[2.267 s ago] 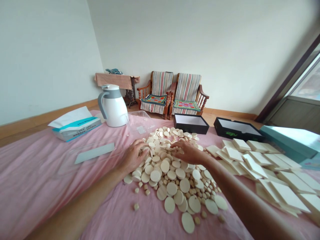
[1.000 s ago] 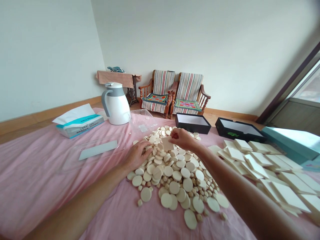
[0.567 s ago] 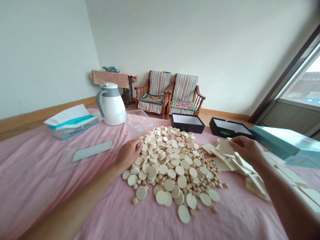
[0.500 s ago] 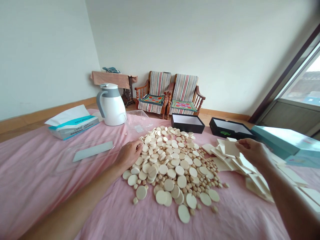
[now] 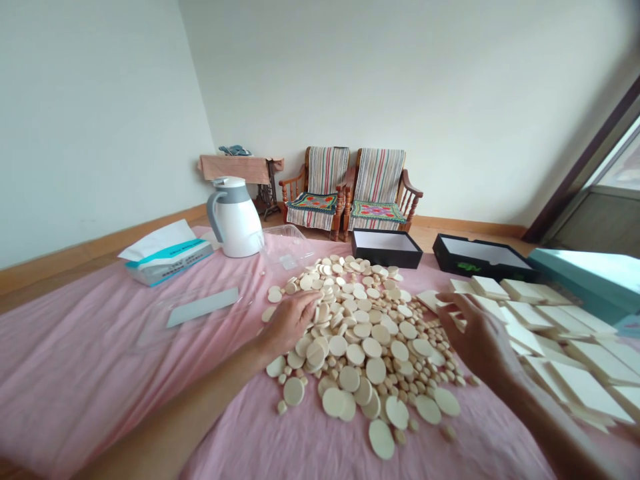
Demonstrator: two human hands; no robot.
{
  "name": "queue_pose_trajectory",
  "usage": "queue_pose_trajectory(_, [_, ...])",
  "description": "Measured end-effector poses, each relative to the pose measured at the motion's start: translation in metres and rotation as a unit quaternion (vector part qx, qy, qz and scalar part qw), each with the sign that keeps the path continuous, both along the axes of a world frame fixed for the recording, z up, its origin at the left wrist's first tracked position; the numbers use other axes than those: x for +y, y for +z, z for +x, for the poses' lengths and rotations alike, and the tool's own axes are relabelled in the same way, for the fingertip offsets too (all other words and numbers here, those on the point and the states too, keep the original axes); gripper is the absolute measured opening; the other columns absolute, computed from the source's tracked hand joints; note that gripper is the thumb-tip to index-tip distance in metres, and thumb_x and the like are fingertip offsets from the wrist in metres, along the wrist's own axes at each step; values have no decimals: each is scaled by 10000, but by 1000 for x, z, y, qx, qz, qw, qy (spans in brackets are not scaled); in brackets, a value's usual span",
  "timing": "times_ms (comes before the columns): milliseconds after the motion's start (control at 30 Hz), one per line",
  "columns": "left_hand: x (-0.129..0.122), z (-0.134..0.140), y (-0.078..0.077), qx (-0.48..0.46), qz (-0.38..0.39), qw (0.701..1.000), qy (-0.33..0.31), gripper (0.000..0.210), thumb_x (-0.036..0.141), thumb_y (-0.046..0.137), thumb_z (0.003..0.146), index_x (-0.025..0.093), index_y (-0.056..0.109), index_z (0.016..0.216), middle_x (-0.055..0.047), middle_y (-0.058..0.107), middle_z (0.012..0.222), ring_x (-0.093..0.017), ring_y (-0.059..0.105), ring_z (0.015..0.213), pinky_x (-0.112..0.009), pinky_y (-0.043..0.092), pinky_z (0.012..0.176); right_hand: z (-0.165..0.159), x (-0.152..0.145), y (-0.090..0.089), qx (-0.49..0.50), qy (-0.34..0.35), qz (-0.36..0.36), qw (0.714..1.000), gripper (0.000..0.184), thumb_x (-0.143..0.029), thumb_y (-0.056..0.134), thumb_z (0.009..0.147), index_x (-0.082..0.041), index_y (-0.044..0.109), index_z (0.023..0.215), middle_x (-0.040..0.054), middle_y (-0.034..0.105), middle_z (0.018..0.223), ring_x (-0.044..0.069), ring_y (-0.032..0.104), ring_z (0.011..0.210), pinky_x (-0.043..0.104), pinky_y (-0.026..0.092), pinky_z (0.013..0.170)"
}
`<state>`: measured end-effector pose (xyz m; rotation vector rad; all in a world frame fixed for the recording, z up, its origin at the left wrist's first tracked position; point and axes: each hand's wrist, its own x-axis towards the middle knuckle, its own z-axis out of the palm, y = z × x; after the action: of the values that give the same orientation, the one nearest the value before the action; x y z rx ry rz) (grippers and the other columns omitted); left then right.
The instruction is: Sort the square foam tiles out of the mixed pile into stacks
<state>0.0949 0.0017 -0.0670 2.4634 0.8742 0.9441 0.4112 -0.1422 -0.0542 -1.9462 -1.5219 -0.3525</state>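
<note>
A broad heap of pale wooden discs (image 5: 371, 347) lies in front of me on a pink cloth (image 5: 240, 427). Small wooden cubes (image 5: 407, 360) are mixed in, mostly along the heap's right side. My left hand (image 5: 290, 323) rests at the heap's left, fingers bent close together with their tips among the discs; whatever they pinch is hidden. On the right, my right hand (image 5: 473, 330) hovers between the heap and many thin wooden squares (image 5: 575, 387). Its thumb and fingers are apart, the tips close to one loose square (image 5: 428, 300); whether they touch it is unclear.
Behind the heap stand a white-and-grey jug (image 5: 237, 223), a clear plastic tray (image 5: 285, 248) and two black boxes (image 5: 387, 259) (image 5: 485, 267). A tissue pack (image 5: 170, 260) and a clear lid (image 5: 203, 308) lie left. A light-blue box (image 5: 590, 280) sits far right.
My right hand has let go of a wooden square and moved left toward the heap. The squares now lie in neater overlapping stacks. My left hand has shifted right over the discs.
</note>
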Motion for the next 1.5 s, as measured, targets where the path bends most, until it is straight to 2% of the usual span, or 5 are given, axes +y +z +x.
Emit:
queue_pose_trajectory(233, [-15, 12, 30, -26, -43, 991, -123, 352, 278, 410, 960, 234, 598, 1254, -45, 584, 1339, -177, 533, 1248, -341, 416, 1074, 3, -4, -4, -28, 16, 12, 999, 236, -316, 458, 872, -204, 595, 1028, 57, 665, 912, 199, 660, 714, 301, 447, 614])
queue_pose_trajectory(500, [52, -2, 22, 139, -11, 974, 180, 292, 109, 447, 837, 146, 675, 1014, -119, 703, 1073, -264, 635, 1052, -396, 450, 974, 3, -6, -2, -23, 31, 6, 999, 219, -328, 458, 891, -208, 602, 1003, 53, 656, 908, 190, 657, 706, 289, 447, 596])
queue_pose_trajectory(733, [74, 4, 3, 154, -49, 976, 145, 363, 50, 411, 804, 143, 656, 1055, -107, 683, 1134, -220, 607, 1094, -341, 426, 993, -4, -3, -8, -16, 84, -35, 996, 205, -297, 429, 915, -207, 608, 958, 58, 667, 932, 191, 647, 756, 298, 464, 639])
queue_pose_trajectory(1067, [48, -6, 13, 138, -122, 983, 28, 337, 212, 415, 847, 179, 685, 1045, -20, 723, 1056, -159, 665, 948, -216, 489, 824, -6, 0, -18, -3, 110, -56, 992, 258, -313, 411, 931, -184, 616, 1020, 80, 662, 940, 190, 671, 746, 296, 482, 611])
queue_pose_trajectory(1500, [73, 32, 10, 240, -65, 952, 178, 152, 307, 654, 732, 168, 662, 671, -117, 708, 877, -257, 651, 889, -289, 451, 747, -5, 1, -21, -2, 113, -72, 991, 260, -307, 400, 929, -189, 605, 1035, 80, 654, 948, 198, 661, 753, 325, 499, 664])
